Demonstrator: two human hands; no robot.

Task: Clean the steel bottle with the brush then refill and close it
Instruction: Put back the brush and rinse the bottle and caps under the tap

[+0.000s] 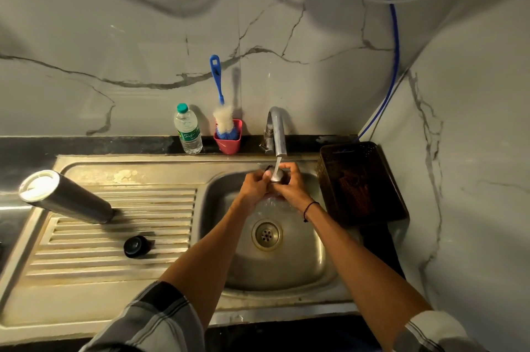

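- Head view: our left hand (256, 183) and right hand (289, 183) pinch a small dark part (276, 178) under the tap (277, 133) stream; we should turn it for full rinsing.
- The steel bottle (67, 197) stands uncapped on the drainboard (114, 236), its cap (134, 245) nearby.

Bottle (67, 197) on drainboard (114, 239) left of basin (309, 265) (brush (223, 110) behind).

Hands (274, 183) under running tap (276, 130)
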